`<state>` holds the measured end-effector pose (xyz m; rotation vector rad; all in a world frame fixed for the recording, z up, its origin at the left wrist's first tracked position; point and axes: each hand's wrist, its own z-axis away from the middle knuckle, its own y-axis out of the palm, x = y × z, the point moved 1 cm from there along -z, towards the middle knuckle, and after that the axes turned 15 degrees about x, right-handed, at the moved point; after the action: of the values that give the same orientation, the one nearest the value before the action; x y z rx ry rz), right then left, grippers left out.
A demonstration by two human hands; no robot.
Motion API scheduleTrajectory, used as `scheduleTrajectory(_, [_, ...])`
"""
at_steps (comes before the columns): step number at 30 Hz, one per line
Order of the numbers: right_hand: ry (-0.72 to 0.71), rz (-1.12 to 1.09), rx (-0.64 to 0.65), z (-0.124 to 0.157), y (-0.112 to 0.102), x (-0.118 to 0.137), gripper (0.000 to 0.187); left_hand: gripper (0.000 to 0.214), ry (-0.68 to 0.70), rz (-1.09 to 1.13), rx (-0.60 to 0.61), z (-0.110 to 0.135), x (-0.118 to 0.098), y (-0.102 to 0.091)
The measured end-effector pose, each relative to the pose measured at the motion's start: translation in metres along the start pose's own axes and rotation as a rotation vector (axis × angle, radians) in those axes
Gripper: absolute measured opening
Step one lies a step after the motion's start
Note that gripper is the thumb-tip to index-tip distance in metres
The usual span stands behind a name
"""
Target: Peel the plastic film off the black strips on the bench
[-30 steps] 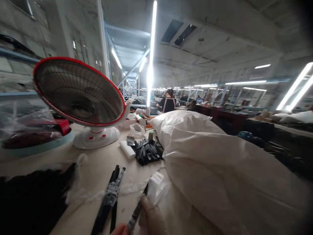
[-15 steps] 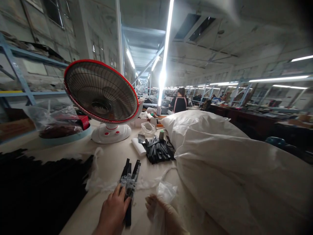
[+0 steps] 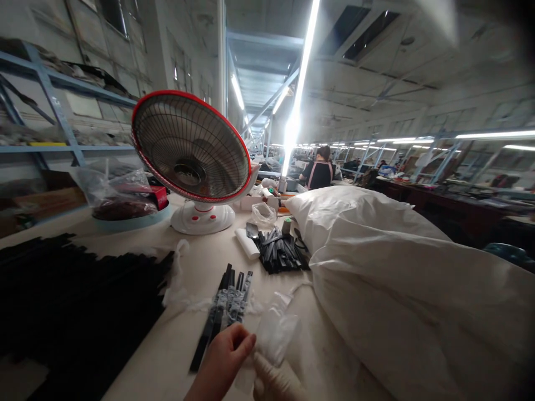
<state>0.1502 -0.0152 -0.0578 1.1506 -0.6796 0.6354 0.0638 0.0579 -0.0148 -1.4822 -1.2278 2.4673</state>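
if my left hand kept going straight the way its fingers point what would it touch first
The left hand points up and right at the clear plastic bag, and its fingertips look already on it. Past that lies the big white sack, though depth is hard to judge.

Counts on the long pale worktable (image 3: 175, 356)

One red-rimmed round wire-grille fan (image 3: 192, 147), one big white woven sack (image 3: 409, 289), two heaps of black strips, two hands.

Crumpled clear plastic bag (image 3: 273, 334), pinched
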Motion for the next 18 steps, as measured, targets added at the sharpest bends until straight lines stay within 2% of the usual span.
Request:
scheduleTrajectory(3, [0.0,-0.044,-0.031,0.005,0.005,-0.013,0.044,0.035,-0.024,-0.098,-0.051,0.009,0.011,-0.014])
scheduleTrajectory(5, [0.035,-0.099,-0.111,0.009,-0.001,-0.014,0.04,0.035,-0.091,-0.233,-0.128,0.024,0.03,-0.036])
scheduleTrajectory(8, [0.06,-0.111,-0.157,0.01,-0.014,-0.004,0.039,0.029,-0.344,-0.471,-0.268,0.054,0.077,-0.078])
scheduleTrajectory(11, [0.045,-0.079,-0.06,0.003,-0.015,0.007,0.041,0.033,-0.591,-0.647,-0.307,0.078,0.123,-0.104])
scheduleTrajectory(14, [0.031,-0.069,-0.045,-0.001,-0.009,0.013,0.043,0.029,-0.64,-0.729,-0.264,0.082,0.148,-0.106])
scheduleTrajectory(18, [0.053,-0.124,-0.142,0.0,-0.006,0.023,0.045,0.033,-0.602,-0.711,-0.257,0.08,0.152,-0.101])
